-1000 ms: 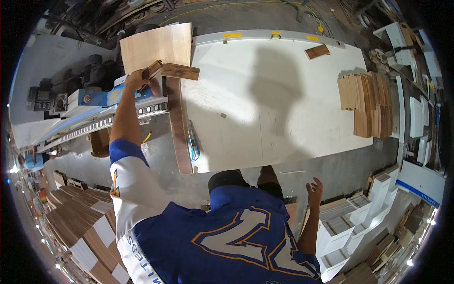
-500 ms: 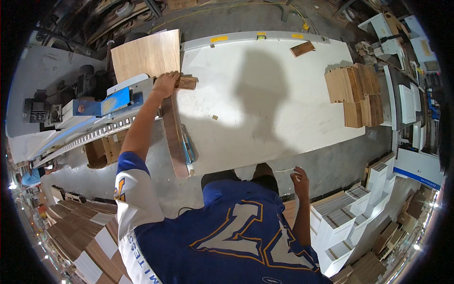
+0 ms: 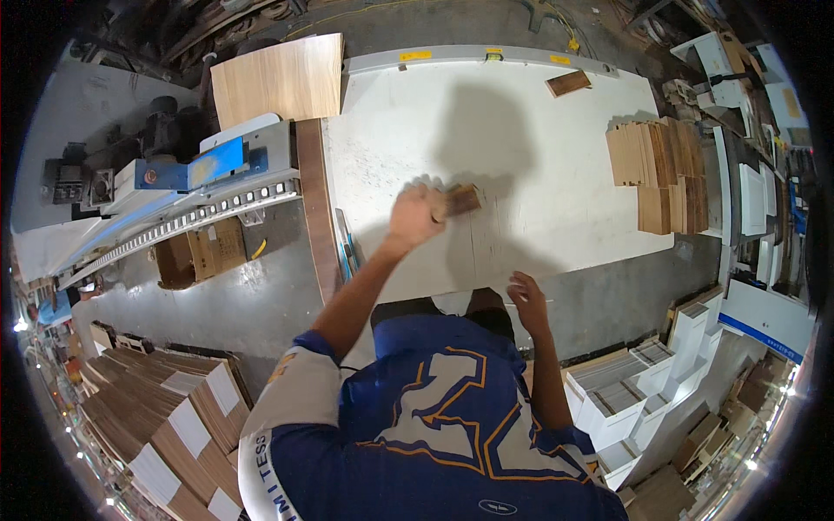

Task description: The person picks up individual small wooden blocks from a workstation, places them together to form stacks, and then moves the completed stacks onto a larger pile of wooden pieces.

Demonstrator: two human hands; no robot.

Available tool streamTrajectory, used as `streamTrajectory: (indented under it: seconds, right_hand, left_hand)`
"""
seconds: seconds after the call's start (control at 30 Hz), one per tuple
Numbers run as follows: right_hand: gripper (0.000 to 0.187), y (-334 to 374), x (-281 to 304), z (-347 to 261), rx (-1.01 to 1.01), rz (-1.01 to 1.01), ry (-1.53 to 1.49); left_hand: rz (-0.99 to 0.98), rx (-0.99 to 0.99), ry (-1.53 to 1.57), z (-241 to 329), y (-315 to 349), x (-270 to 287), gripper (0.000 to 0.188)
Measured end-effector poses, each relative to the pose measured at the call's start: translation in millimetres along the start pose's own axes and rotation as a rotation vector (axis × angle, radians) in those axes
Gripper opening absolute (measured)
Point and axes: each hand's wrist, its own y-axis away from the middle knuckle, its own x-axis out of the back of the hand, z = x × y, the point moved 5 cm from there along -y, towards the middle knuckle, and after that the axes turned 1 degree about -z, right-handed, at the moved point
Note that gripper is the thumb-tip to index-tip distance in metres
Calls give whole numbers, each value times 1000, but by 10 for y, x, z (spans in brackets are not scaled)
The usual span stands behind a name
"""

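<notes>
My left hand (image 3: 415, 215) is closed around one end of a small dark-brown wood block (image 3: 462, 201), held over the middle of the white worktable (image 3: 573, 217). The block's other end sticks out to the right of my fingers. Near the table's front edge, my right hand (image 3: 528, 300) hangs with loosely bent fingers apart and nothing visible in them. A similar brown wood block (image 3: 569, 83) lies at the far right of the table. By the left edge rests a blue utility knife (image 3: 347, 252), partly hidden by the left forearm.
Stacked wood pieces (image 3: 656, 169) stand on the table's right end. A long level (image 3: 486, 57) lies along the far edge. To the left are an edge machine with a roller rail (image 3: 200, 221) and a wood panel (image 3: 278, 82). White drawer boxes (image 3: 612, 399) stand behind me at right.
My left hand has carried the block from the table's left edge toward its middle. My right hand has risen slightly, and the thin pale strip by its fingers is out of sight.
</notes>
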Motion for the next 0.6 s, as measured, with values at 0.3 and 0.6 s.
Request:
streamTrajectory:
  seconds: [0.3,0.6]
  right_hand:
    - [61,-439,-660,-275,-39,-124,-43]
    - [72,-983,-945,-216,-561,-12,-613]
  left_hand:
    - [318,39,96,66,373,-365,55]
    - [236,251,33,-796,292,-8,27]
